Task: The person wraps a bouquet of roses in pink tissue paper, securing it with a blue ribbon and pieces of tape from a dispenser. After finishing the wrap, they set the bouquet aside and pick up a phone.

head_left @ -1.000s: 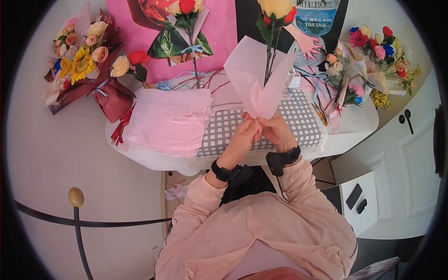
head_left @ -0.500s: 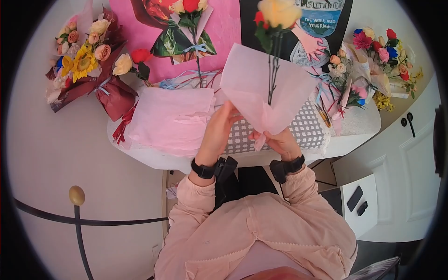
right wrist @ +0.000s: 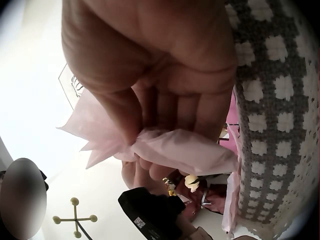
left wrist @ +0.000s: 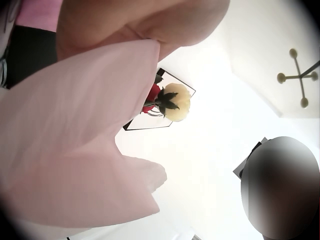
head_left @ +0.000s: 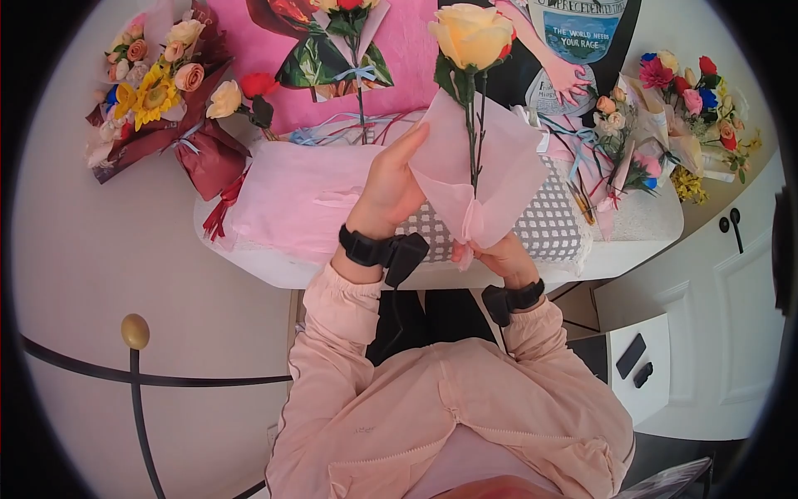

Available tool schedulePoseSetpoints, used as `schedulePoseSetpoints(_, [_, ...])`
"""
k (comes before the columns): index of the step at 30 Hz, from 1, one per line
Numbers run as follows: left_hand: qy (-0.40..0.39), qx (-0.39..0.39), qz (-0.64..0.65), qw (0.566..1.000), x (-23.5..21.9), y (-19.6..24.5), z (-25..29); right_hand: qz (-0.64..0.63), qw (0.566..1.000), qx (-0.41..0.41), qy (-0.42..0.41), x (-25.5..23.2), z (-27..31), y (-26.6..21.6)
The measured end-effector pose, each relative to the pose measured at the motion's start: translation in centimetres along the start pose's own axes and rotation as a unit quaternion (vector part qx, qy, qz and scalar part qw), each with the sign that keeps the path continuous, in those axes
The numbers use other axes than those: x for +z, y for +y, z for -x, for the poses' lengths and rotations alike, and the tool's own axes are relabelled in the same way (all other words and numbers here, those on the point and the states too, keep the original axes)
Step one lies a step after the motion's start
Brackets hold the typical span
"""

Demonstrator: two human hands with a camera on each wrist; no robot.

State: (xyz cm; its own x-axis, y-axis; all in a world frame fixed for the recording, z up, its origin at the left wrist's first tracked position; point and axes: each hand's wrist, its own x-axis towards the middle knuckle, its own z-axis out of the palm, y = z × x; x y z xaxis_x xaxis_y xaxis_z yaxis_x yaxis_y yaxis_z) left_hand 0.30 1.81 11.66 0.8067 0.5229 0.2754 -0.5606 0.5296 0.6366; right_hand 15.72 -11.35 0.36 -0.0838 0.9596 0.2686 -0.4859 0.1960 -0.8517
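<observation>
A pale yellow rose [head_left: 472, 37] with a red bloom beside it stands upright in pink wrapping paper [head_left: 507, 158], its dark stems showing in front of the sheet. The right hand [head_left: 504, 254] pinches the gathered lower end of the paper; in the right wrist view thumb and fingers close round the pink gather [right wrist: 175, 150]. The left hand [head_left: 394, 185] is raised at the paper's left edge, fingers extended, the fingertips partly behind the sheet. In the left wrist view the left hand [left wrist: 135, 25] lies against the paper [left wrist: 75, 130].
A stack of pink sheets [head_left: 291, 195] lies left on the white table [head_left: 615, 266], beside a grey-and-white checked cloth [head_left: 549, 229]. Wrapped bouquets stand at both sides, a red one [head_left: 212, 162] at left. Ribbons [head_left: 324, 133] and scissors [head_left: 585, 204] lie farther back.
The left hand has left the gathered base and moved up and left to the paper's edge. The right hand still pinches the base, slightly lower, and the paper has spread wider.
</observation>
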Motion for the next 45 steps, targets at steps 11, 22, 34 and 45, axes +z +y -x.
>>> schedulePoseSetpoints(11, [-0.131, -0.023, 0.158, 0.978, -0.9, 0.1, -2.3, 0.016, 1.0, -0.016, -0.011, 0.3, -0.4, 0.1])
schedulePoseSetpoints(22, [-0.12, 0.08, -0.092, 0.985, -0.7, -2.1, -1.3, -0.043, 0.998, 0.01, -0.039, -0.7, -0.5, 1.5])
schedulePoseSetpoints(34, [-0.116, 0.066, 0.052, 0.99, 0.3, -1.3, -3.0, -0.049, 0.998, -0.01, -0.041, -0.9, -0.2, 2.2])
schedulePoseSetpoints(45, [-0.035, 0.074, -0.014, 0.997, 1.7, -1.6, 0.1, 0.002, 0.999, 0.002, -0.042, -1.0, 0.5, 2.7])
